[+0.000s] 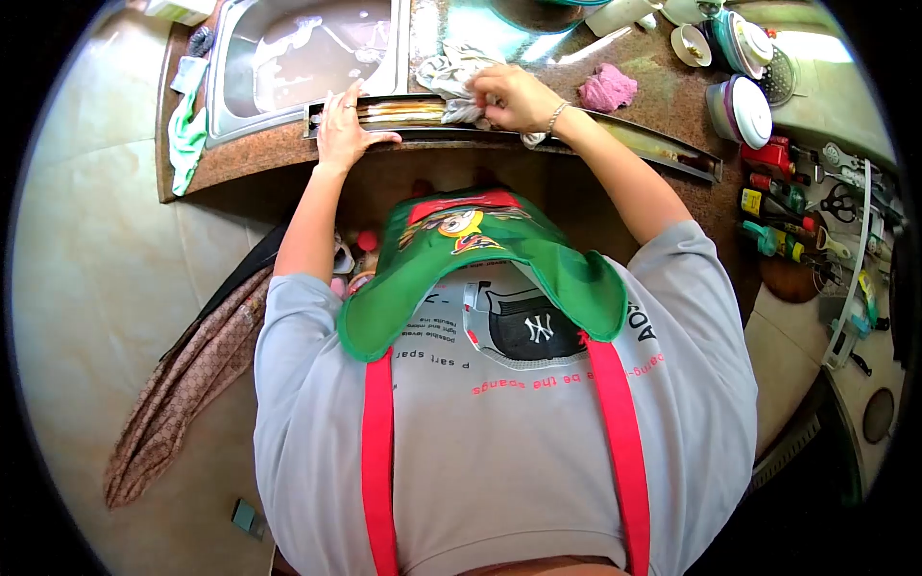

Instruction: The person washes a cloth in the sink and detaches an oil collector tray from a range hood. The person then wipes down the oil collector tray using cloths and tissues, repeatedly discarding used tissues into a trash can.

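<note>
A long, narrow metal trough [401, 112] lies along the front edge of the counter, its inside streaked yellow-brown. My left hand [341, 132] rests across its left end, fingers stretched over it and thumb pointing out to the right. Near the trough's middle, my right hand [514, 99] is closed on a crumpled whitish cloth [459, 72]. Part of the cloth reaches down into the trough, and part is bunched on the counter behind it. The fingertips of my right hand are partly hidden by the cloth.
Behind my left hand is a steel sink [223, 91]. A green-and-white cloth [185, 144] hangs over the counter's left edge. A pink cloth [608, 88] lies right of my right hand. Lidded containers [747, 110] stand farther right, near bottles and utensils [783, 211].
</note>
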`<state>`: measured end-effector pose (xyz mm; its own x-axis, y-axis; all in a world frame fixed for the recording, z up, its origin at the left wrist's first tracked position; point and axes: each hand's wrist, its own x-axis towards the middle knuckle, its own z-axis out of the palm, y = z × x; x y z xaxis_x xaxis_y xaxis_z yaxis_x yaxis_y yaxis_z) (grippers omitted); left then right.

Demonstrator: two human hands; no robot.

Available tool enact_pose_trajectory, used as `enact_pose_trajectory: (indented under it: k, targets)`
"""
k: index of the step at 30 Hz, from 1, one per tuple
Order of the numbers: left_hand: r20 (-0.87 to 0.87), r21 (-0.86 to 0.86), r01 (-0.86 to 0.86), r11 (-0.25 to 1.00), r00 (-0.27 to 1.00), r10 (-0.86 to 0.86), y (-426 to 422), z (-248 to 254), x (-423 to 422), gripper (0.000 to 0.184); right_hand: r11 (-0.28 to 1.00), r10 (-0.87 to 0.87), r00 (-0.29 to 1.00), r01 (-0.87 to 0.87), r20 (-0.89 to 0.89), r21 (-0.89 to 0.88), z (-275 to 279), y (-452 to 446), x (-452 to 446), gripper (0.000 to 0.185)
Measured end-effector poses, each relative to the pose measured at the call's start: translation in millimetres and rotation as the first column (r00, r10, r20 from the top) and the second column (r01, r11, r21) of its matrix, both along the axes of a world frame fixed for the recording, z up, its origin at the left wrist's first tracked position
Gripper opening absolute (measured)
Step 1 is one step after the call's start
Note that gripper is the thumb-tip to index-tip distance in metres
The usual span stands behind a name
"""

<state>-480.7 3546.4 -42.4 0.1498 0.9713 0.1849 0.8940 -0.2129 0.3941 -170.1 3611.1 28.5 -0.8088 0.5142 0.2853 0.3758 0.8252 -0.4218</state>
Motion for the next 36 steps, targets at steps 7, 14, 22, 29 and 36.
enact_pose_trajectory:
  k: [7, 14, 22, 29, 36]
  targets:
    - [-0.031, -0.019, 0.006, 1.000, 1.000, -0.007, 1, 0, 1, 0.110, 0.821, -0.457, 0.876, 0.483, 0.156, -0.305, 6, 37, 2, 0.016]
    - [-0.002, 0.024, 0.027, 0.999, 1.000, -0.027, 1, 13, 8, 0.106, 0.853, -0.461, 0.854, 0.502, 0.242, -0.144, -74, 73, -5, 0.035]
    - [0.021, 0.030, 0.057, 0.998, 0.998, -0.057, 1, 5, 7, 0.102, 0.800, -0.600, 0.778, 0.582, -0.188, -0.146, 102, -2, 59, 0.014]
    - [0.025, -0.027, 0.044, 0.999, 0.999, -0.044, 0, 11, 11, 0.101, 0.703, -0.710, 0.562, 0.605, -0.425, -0.375, 149, -67, 128, 0.016]
    - [-0.010, -0.016, 0.068, 0.998, 0.998, -0.068, 0, 9, 11, 0.100, 0.290, -0.952, 0.252, 0.923, -0.171, -0.254, 100, -98, 226, 0.016]
